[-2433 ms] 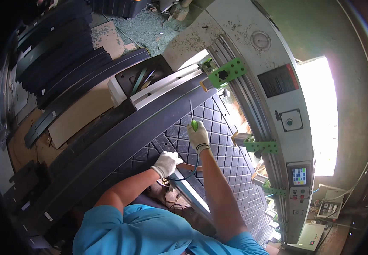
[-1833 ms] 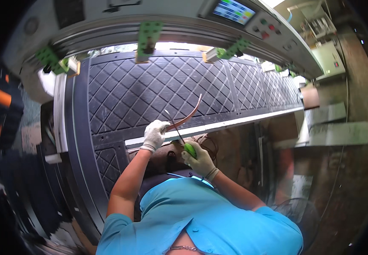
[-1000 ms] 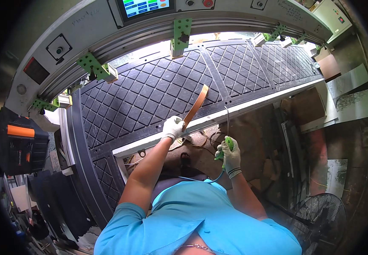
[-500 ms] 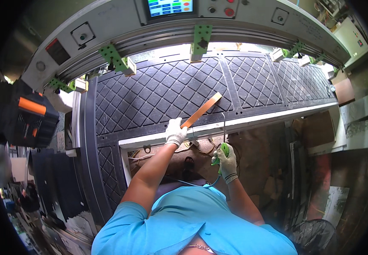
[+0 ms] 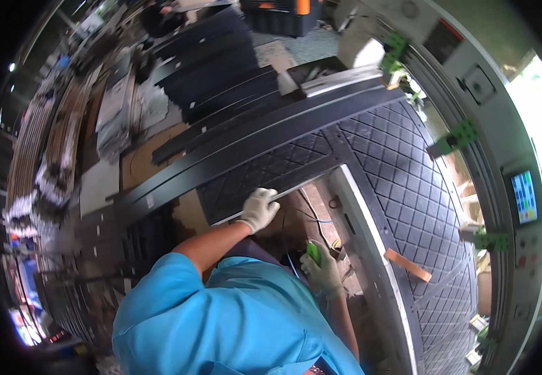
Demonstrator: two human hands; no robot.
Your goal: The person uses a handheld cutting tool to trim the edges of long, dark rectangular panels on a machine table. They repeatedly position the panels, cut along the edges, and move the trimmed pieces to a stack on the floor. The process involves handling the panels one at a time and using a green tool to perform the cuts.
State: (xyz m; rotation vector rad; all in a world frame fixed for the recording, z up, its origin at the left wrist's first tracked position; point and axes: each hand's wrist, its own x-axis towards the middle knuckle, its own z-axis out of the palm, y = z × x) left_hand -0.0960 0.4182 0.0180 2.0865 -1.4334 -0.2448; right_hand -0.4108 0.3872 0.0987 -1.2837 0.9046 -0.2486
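Observation:
My left hand point(image 5: 259, 209), in a whitish work glove, holds nothing and its fingers are loosely apart. It is over the edge of the narrow section of a black diamond-grooved work table point(image 5: 386, 178). Lower and to the right, my right hand point(image 5: 326, 273), gloved too, is closed round a green air blow gun point(image 5: 313, 252) with a thin blue hose. Its nozzle is hard to make out now. On the table's ribbed top, right of my hands, lies a flat orange-brown strip point(image 5: 408, 265), untouched.
A grey machine beam with a lit screen point(image 5: 523, 197) and green clamp brackets point(image 5: 462, 135) runs along the right. Dark panels point(image 5: 214, 69) are stacked at the far left, by an orange-and-black toolbox point(image 5: 281, 15). Cables point(image 5: 311, 209) hang below the table edge.
The view has swung to the left. My left hand has let go of the orange-brown strip, which now lies on the table. My right hand still grips the air blow gun.

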